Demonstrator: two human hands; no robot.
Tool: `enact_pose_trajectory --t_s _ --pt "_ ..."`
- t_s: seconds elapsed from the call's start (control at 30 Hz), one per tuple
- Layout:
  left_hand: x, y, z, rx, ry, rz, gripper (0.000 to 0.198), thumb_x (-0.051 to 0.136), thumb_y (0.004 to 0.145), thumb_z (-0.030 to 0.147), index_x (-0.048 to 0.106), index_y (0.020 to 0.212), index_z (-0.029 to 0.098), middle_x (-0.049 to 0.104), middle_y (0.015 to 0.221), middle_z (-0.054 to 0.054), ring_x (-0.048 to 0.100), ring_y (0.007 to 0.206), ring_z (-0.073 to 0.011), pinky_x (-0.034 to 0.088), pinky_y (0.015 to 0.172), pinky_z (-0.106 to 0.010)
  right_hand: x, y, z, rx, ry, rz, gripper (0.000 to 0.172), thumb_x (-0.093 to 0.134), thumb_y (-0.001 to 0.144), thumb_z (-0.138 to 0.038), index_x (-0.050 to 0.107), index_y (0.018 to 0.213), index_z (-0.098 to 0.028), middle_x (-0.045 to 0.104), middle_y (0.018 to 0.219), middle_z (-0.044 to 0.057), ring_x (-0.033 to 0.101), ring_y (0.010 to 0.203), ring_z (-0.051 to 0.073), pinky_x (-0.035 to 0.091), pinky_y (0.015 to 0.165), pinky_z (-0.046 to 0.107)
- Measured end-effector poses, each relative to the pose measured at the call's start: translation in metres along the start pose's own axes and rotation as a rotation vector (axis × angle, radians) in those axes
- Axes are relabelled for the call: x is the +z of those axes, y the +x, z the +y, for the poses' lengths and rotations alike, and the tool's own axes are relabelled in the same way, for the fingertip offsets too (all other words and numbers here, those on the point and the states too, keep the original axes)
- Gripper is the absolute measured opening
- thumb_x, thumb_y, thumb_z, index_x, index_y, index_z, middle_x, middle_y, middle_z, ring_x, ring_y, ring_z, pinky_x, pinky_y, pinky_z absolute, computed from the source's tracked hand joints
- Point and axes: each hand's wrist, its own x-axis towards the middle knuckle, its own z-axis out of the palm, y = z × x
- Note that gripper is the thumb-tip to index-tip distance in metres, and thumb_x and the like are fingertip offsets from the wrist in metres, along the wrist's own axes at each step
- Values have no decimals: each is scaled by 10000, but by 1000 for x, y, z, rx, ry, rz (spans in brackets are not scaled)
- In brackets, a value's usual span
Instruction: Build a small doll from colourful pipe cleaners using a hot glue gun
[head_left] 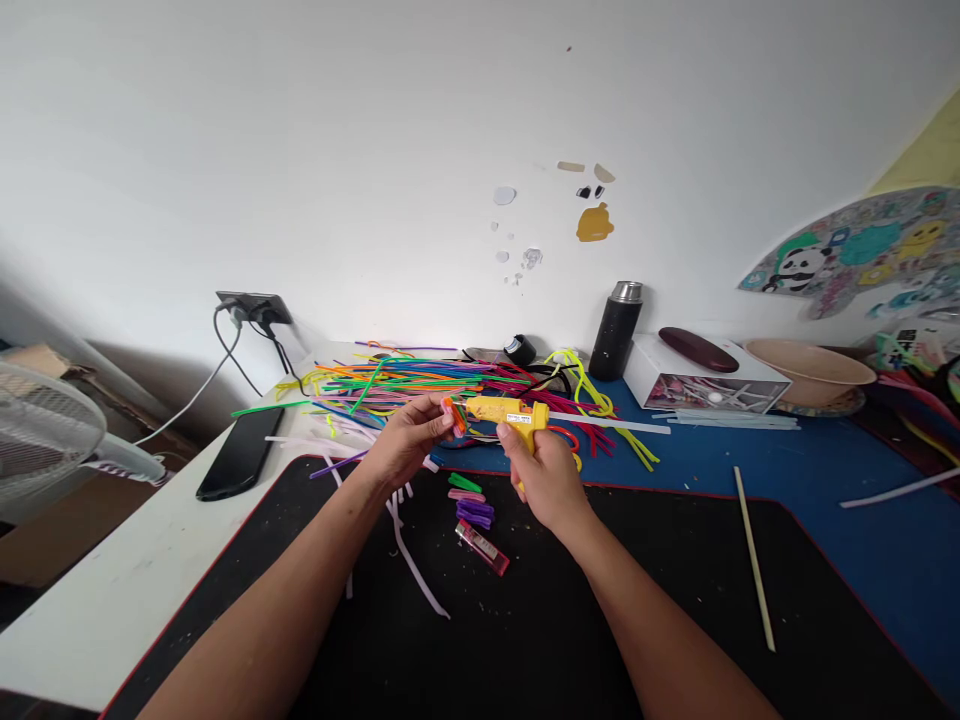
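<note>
If our right hand (pixel 553 482), gripping the glue gun (pixel 495 410), slips, our left hand (pixel 407 440), pinching seemingly fuzzy stems (pixel 454 417), could burn

1. Glue gun (pixel 495 408): yellow, white label (pixel 518 418).
2. Glue stick (pixel 600 421): whitish.
3. Held strips (pixel 454 415): orange and green.
4. Folded strips (pixel 466 495): green, pink, purple.
5. Lighter (pixel 491 556): pinkish red.
6. Mat (pixel 525 640): black, red-edged.
7. Flask (pixel 616 338): black, silver cap (pixel 628 291).
</note>
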Motion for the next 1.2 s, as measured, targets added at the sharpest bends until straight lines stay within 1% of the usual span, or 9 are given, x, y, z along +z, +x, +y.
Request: enact_pose_trajectory --t_s 0.17,0.27,0.63,0.83,1.03,1.2 --pt "-1 0 0 5 5 -3 362 1019 651 303 806 900 148 746 768 -36 649 662 -124 511 653 -221 -1 -1 -2 9 -57 47 696 514 925 -847 460 559 -257 500 420 -4 494 353 145 376 416 282" --pt "-1 0 0 8 7 -12 352 1012 665 296 805 903 141 744 763 -39 648 661 -127 509 654 -227 -2 0 -3 11 -77 59 692 520 932 -833 460 552 -257 509 420 0 505 358 148 387 425 282" --pt "-2 0 0 20 -14 -16 330 1016 659 287 805 868 143 744 750 -32 651 643 -117 520 642 -217 2 -2 -3 -8 -36 -3 672 514 949 -813 467 583 -251 505 436 -9 471 346 132 330 388 271" --pt "-3 0 0 21 -12 -23 314 1011 671 292 812 865 145 753 754 -37 651 635 -112 523 636 -208 1 -1 -3 4 -43 5 673 516 940 -824 477 593 -248 523 447 -5 479 352 134 334 392 271" --pt "-2 0 1 37 -17 -25 289 1003 685 288 813 856 154 753 756 -40 647 645 -119 521 640 -214 0 0 -2 11 -62 26 698 495 922 -858 468 574 -254 505 434 -6 469 351 136 335 394 277" --pt "-1 0 2 45 -14 -19 291 1004 682 290 806 847 153 751 751 -39 649 646 -120 519 639 -217 0 -1 -4 14 -53 10 682 503 931 -839 469 585 -252 516 446 -7 473 351 133 336 395 275"
